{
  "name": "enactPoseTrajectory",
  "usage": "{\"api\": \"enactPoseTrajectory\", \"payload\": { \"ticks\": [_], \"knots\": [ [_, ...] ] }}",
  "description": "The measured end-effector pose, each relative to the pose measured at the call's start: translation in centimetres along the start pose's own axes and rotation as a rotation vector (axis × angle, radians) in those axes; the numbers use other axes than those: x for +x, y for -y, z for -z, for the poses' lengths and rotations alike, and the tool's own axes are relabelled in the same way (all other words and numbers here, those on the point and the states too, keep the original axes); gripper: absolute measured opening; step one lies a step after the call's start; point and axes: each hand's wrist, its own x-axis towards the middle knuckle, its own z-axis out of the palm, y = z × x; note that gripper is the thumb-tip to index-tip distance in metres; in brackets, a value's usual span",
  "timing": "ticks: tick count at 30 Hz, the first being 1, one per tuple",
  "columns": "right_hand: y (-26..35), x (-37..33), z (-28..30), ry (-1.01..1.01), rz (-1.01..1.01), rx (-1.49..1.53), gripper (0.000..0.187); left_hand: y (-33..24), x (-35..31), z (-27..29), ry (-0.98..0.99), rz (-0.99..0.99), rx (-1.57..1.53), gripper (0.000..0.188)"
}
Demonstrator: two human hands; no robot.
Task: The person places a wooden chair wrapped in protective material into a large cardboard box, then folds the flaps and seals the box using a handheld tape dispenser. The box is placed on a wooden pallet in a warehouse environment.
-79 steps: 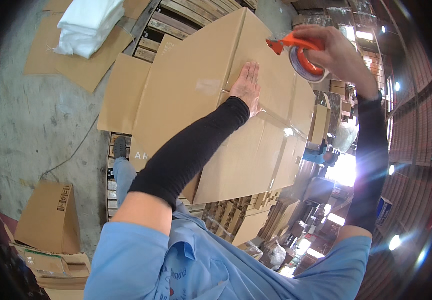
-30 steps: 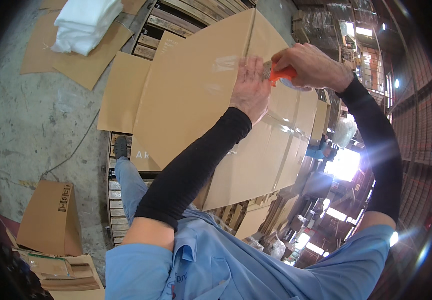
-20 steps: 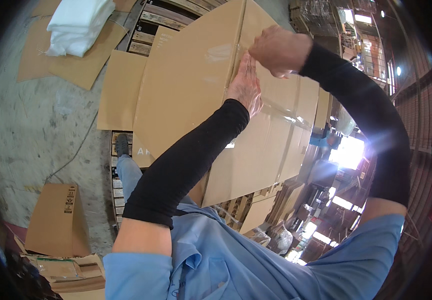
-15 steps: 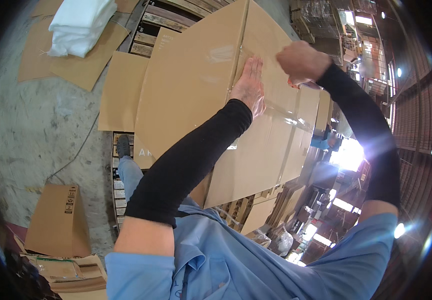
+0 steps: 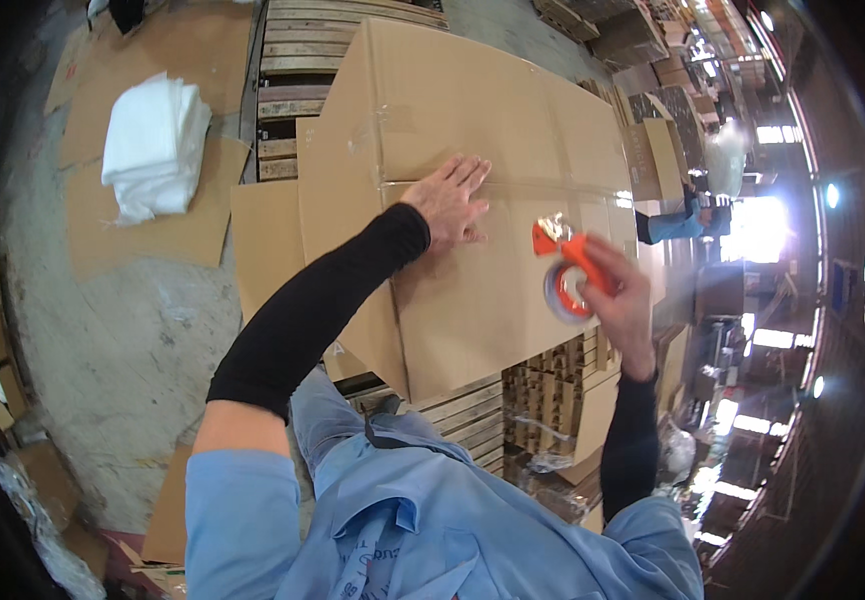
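Observation:
A large brown cardboard box [image 5: 483, 310] stands in front of me, with shiny clear tape along its top seam. My left hand [image 5: 449, 202] rests on the top with its fingers spread, beside that seam and close to the left edge. In my right hand [image 5: 621, 305] is an orange tape dispenser [image 5: 580, 262], gripped by its handle and raised above the right part of the box. A roll of tape sits on the dispenser. It appears to be apart from the cardboard.
Wooden pallets [image 5: 318, 38] lie behind and beneath the box. Folded white foam sheeting [image 5: 156, 148] sits on flat cardboard [image 5: 83, 225] on the floor at left. Another person in a blue sleeve [image 5: 675, 224] is farther off at right. More flat cardboard [image 5: 263, 245] leans beside the box.
My right hand has come down and nearer with the tape dispenser, which shows plainly now. The left hand stays on the box top, its fingers more spread. The whole view has turned.

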Motion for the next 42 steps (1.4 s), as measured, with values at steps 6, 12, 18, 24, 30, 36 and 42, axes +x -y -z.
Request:
{"api": "enactPoseTrajectory", "payload": {
  "ticks": [6, 12, 18, 24, 30, 36, 42],
  "knots": [
    [-9.2, -16.8, 0.0, -0.227, -0.31, 0.186, 0.053, -11.4, -5.1, -1.4, -0.199, 0.282, -0.063, 0.06],
    [-12.4, -26.1, -0.7, -0.432, -0.308, 0.238, 0.06, -18.3, -5.7, -3.0, 0.12, 0.157, -0.009, 0.064],
    [-12.2, -32.3, -3.0, -0.508, -0.126, 0.249, 0.057, -31.1, -7.5, -5.7, -0.171, 0.537, -1.319, 0.058],
    [-12.9, -36.0, -5.6, -0.458, 0.204, 0.102, 0.053, -37.8, -10.0, -1.6, 0.001, 0.861, -1.925, 0.026],
    [-11.1, -35.2, -6.9, -0.298, 0.291, 0.014, 0.061, -34.8, -14.5, -1.8, -0.035, 0.947, -1.902, 0.01],
    [-6.6, -30.8, -9.3, -0.161, 0.245, 0.085, 0.069, -30.1, -15.3, 2.4, -0.159, 1.008, -1.883, 0.013],
    [-2.0, -23.7, -10.2, -0.185, 0.359, 0.029, 0.072, -22.7, -15.6, 6.4, -0.163, 0.854, -1.842, 0.005]
  ]
}}
